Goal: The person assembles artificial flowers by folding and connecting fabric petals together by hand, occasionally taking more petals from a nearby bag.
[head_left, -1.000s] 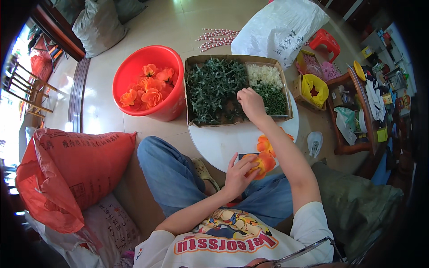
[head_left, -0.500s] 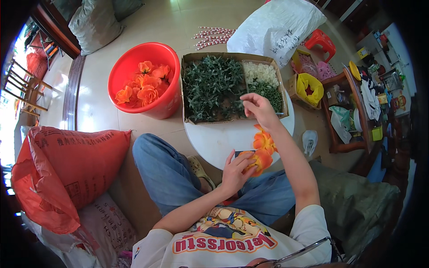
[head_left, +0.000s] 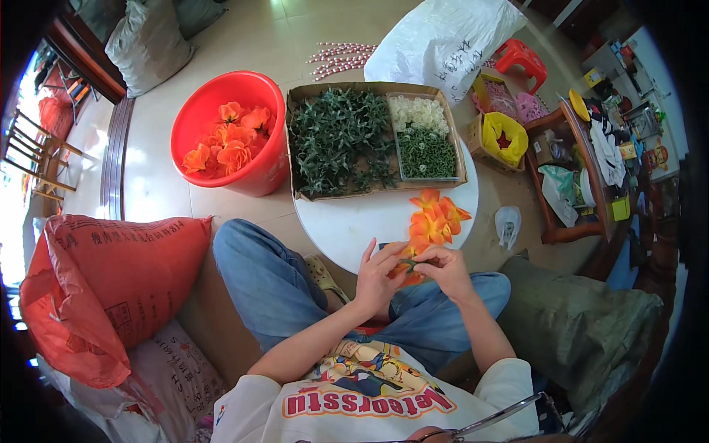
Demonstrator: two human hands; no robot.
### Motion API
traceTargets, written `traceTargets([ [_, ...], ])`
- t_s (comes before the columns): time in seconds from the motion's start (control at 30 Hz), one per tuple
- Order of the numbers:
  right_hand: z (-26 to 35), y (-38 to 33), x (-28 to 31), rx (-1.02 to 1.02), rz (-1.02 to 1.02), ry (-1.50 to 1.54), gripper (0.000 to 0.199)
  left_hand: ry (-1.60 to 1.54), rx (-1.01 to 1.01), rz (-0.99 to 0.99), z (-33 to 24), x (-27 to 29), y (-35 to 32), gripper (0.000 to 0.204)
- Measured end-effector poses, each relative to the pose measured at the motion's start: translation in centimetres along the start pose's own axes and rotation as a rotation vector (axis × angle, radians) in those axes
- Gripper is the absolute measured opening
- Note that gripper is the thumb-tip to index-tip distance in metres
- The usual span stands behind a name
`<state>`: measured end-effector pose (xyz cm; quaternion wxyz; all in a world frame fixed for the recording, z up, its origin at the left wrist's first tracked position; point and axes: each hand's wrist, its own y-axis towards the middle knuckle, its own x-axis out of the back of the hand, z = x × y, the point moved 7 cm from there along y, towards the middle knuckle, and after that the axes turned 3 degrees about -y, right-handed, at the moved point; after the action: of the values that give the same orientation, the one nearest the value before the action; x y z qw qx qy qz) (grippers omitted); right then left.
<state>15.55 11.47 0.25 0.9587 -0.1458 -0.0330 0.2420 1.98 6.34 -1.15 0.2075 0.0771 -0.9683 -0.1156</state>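
Note:
An orange artificial flower is held in the closed fingers of my left hand, low over the near edge of the round white table. My right hand meets it from the right, thumb and finger pinching a small green plastic piece against the flower's underside. More orange petals lie on the table just beyond my hands. Behind them a cardboard box holds dark green leaf pieces. Inside it, a clear plastic tray contains whitish pieces and small green ones.
A red bucket of orange flowers stands left of the box. Red sacks bulge at my left, a dark sack at my right. Beyond the table are a white plastic bag, a red stool and a yellow-lined box.
My right hand has come back from the box's near edge to the flower in my left hand. It now pinches a small green piece there. The view has shifted slightly.

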Motion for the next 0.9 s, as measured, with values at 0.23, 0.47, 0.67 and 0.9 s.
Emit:
traceTargets([
  [0.23, -0.1, -0.2, -0.2, 0.112, -0.038, -0.18, 0.015, -0.011, 0.024, 0.03, -0.3, 0.6, -0.6, 0.045],
  [0.47, 3.6, -1.3, -1.0, 0.412, -0.147, -0.641, 0.016, 0.003, 0.064, 0.061, -0.1, 1.6, -1.6, 0.057],
  [0.67, 3.5, -0.7, -1.4, 0.5, -0.196, -0.753, 0.015, 0.021, 0.083, 0.055, 1.0, 2.5, -1.9, 0.059],
  [0.9, 2.0, -0.6, -1.4, 0.567, -0.224, -0.773, 0.015, 0.039, 0.047, 0.019, 1.5, 2.4, -2.6, 0.059],
])
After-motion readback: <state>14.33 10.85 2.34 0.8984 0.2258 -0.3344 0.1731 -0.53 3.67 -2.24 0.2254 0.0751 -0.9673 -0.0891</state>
